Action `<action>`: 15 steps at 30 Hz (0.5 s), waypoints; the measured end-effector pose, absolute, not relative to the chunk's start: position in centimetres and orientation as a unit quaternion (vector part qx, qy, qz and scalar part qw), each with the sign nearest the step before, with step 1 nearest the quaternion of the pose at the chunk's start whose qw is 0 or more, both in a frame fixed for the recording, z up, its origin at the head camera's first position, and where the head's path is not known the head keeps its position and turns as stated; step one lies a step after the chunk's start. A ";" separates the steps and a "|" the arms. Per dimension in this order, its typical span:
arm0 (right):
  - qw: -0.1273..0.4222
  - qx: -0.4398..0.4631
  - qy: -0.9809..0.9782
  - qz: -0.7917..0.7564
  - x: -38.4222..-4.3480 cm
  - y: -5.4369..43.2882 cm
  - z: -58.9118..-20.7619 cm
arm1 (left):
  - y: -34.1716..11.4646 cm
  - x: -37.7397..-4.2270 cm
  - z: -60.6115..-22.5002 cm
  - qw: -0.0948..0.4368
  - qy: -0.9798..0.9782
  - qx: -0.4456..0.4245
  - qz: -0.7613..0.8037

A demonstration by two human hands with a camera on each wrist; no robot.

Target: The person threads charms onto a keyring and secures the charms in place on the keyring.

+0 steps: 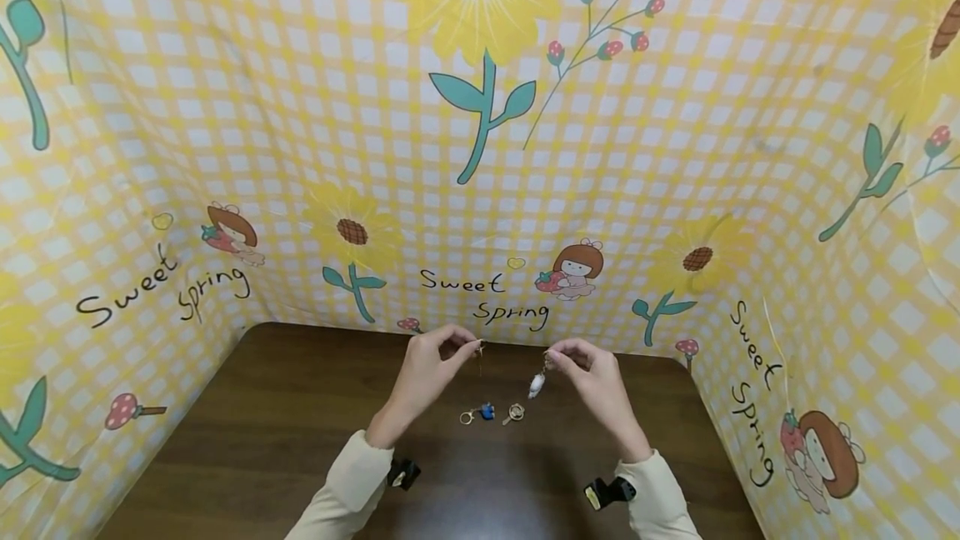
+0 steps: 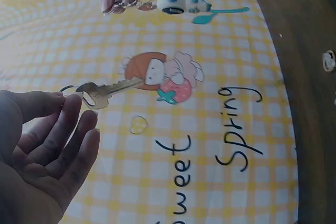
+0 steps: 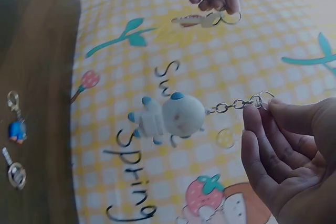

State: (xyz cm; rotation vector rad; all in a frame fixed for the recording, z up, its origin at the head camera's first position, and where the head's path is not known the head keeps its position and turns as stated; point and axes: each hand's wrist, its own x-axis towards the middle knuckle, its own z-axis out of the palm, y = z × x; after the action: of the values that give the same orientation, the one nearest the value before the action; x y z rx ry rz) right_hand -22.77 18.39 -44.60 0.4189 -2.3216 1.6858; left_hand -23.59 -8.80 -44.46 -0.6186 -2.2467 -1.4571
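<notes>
My left hand (image 1: pixel 429 373) pinches a thin metal ring between thumb and fingertips, and a brass-coloured key (image 2: pixel 98 97) hangs from it. In the right wrist view the key (image 3: pixel 211 20) overlaps another flat piece beside it. My right hand (image 1: pixel 598 377) pinches the ring end of a keychain's silver chain (image 3: pixel 223 108). From that chain dangles a white figurine (image 3: pixel 184 116) with blue ears and feet. Both hands are raised over the far part of the table, a short gap apart. The key and the figurine hang separately, not touching.
On the brown table (image 1: pixel 300 440) between the hands lie a keychain with a blue charm (image 1: pixel 487 412) and a round metal keychain (image 1: pixel 516 412). A yellow checked cloth (image 1: pixel 480 223) stands as a wall behind and along both sides.
</notes>
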 end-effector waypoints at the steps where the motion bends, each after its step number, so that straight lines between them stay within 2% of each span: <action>1: 0.120 0.144 -0.793 0.579 -22.6 18.3 -44.3 | -8.7 -23.4 -44.2 0.194 -0.800 -0.221 -0.523; 15: 0.117 0.187 -0.786 0.578 -21.0 16.9 -41.1 | -8.2 -21.4 -41.5 0.148 -0.776 -0.232 -0.567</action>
State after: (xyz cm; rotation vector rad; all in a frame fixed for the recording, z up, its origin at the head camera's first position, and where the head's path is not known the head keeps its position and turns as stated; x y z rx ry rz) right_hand -20.98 16.91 -41.13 0.5488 -2.3002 1.6924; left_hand -21.38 -8.22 -41.46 -0.6677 -2.2324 -1.6306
